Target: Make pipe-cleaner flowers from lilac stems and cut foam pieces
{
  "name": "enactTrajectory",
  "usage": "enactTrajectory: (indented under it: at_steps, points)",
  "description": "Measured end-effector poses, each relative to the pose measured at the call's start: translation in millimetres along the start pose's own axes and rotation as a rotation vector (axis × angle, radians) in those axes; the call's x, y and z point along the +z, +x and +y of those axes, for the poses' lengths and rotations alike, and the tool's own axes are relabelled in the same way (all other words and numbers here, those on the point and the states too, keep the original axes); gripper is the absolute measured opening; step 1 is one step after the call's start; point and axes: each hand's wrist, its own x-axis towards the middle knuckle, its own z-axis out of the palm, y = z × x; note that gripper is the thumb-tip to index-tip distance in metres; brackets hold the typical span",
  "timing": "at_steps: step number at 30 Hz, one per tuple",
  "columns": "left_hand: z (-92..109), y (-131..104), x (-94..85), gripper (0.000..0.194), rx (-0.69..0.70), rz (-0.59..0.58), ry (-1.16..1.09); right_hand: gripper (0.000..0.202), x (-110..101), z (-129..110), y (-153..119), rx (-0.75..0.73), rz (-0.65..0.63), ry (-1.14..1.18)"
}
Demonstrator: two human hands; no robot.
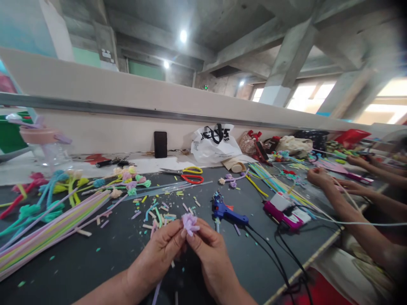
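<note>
Between my fingertips is a small lilac pipe-cleaner flower [190, 224]. My left hand [159, 250] pinches it from the left, thumb and fingers closed. From the other side my right hand [212, 254] grips the same flower with thumb and forefinger. A lilac stem [156, 292] hangs below my left hand; whether it joins the flower is hidden. Just right of my hands lies a blue glue gun [231, 214] with its cable running to the table's front edge. Cut pipe-cleaner bits [159, 216] are scattered beyond my hands.
Bundled pastel pipe cleaners [63, 231] and finished flowers [130, 180] lie left. Behind are scissors [192, 174], a phone [160, 144] and a white bag [214, 146]. A magenta-and-white power strip [286, 214] lies right, near co-workers' hands [321, 180].
</note>
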Motion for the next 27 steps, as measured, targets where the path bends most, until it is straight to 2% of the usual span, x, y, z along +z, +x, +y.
enactTrajectory:
  at_steps: [6, 12, 18, 27]
  points:
    - [-5, 0, -1.0, 0.032, -0.017, -0.023, 0.040, 0.017, -3, 1, 0, -0.050, 0.033, -0.063]
    - [-9, -1, -1.6, 0.035, 0.000, -0.007, 0.080, 0.015, -2, -4, -1, -0.189, -0.003, -0.181]
    - [0, -3, -2.5, 0.036, 0.010, -0.027, 0.133, 0.018, -4, -8, -3, -0.210, -0.055, -0.261]
    - [7, -2, -2.0, 0.039, -0.049, -0.075, 0.059, 0.019, -3, -14, -2, -0.252, -0.053, -0.248]
